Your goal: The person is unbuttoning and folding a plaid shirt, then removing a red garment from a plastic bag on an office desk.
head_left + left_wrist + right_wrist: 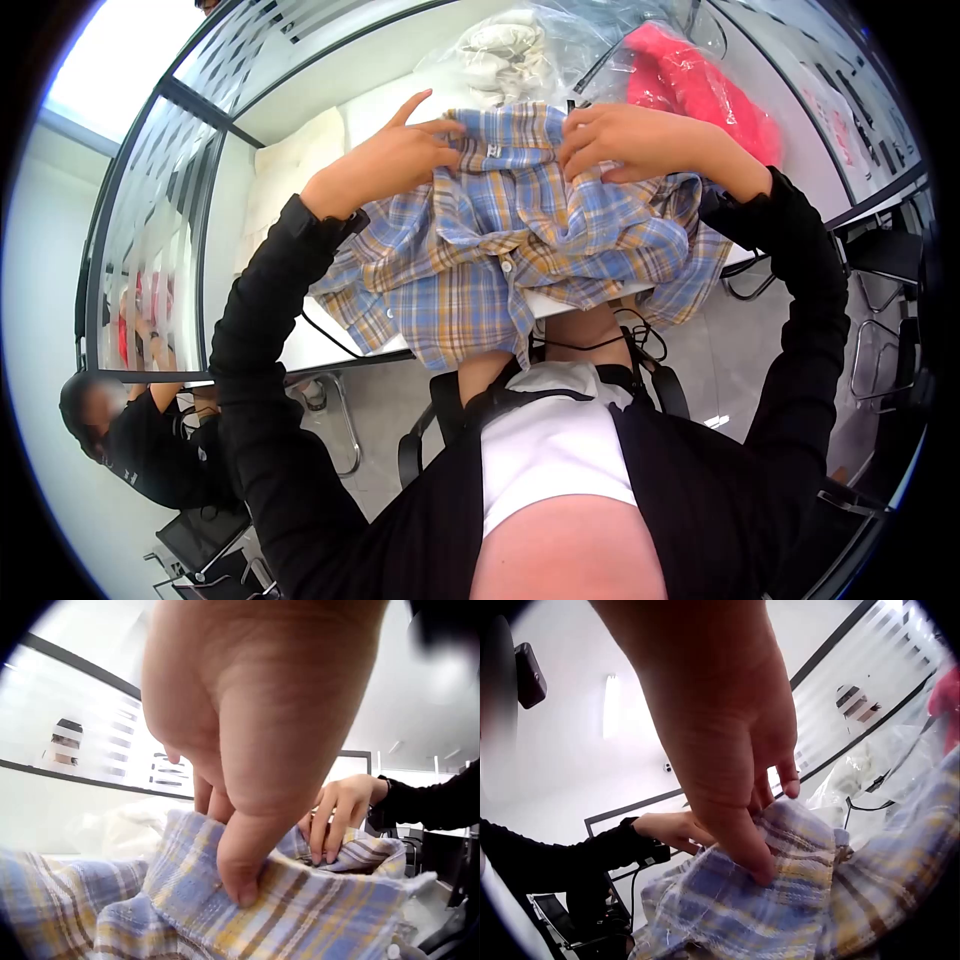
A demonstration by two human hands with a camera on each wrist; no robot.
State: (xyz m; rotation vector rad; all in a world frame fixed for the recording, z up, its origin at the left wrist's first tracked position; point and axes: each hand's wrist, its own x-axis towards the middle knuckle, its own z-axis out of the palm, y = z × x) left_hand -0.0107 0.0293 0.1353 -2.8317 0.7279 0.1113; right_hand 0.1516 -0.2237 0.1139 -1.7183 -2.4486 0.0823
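From the head view, a plaid shirt (500,250) is seen spread on a white table (312,350). Its long axis is laid away from the body: the collar (505,135) is at the far end, and the hem is draped over the near table edge toward the person's lap. Both hands are set at that far collar end, one on each side and about equally near. The collar's left part is pinched by the left hand (385,165), with the forefinger held out straight. The right part is gripped by the curled fingers of the right hand (640,140). Beyond the collar, two clear bags (590,40) are stacked: a white garment (500,50) is held in one and a pink garment (690,85) in the other. A second person (130,440) is seated at the lower left.

From the left wrist view, the left thumb (241,881) is pressed into the collar fold, with fingers tucked behind the cloth. The right hand (337,814) is seen across the shirt, its fingers laid on the fabric.

From the right wrist view, the collar edge is pinched between the right hand's fingertips (761,870). The left hand (671,829) is seen well beyond it on the same edge, and the bagged garments are glimpsed at the right
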